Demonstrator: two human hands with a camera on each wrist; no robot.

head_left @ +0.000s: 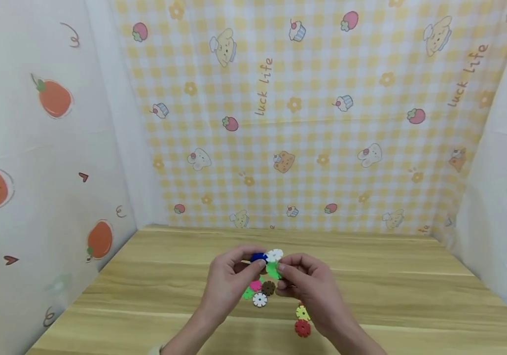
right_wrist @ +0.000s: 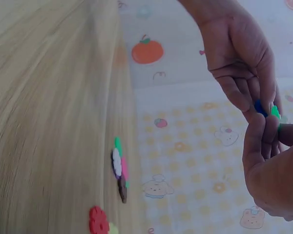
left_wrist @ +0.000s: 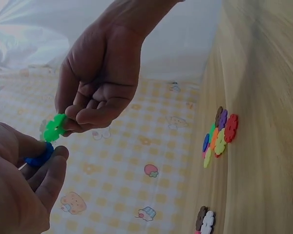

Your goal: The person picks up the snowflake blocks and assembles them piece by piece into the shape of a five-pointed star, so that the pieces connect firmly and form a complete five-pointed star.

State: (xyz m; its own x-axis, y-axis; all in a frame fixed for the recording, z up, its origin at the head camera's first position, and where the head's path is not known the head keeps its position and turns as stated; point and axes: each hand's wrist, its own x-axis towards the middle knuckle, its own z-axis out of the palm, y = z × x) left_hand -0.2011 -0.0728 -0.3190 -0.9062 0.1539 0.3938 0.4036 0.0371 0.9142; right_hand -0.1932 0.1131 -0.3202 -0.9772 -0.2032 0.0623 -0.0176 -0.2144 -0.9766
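A green notched disc [head_left: 272,270], pinched by the right hand [head_left: 310,282], is held above the wooden table [head_left: 164,296] beside a white disc [head_left: 274,255]. The left hand [head_left: 229,280] pinches an adjacent blue disc [head_left: 258,258]. A red disc [head_left: 303,328] lies on the table.

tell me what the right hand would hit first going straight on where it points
Likely the left hand holding the blue disc, just past the green disc the right hand pinches; depth is unclear.
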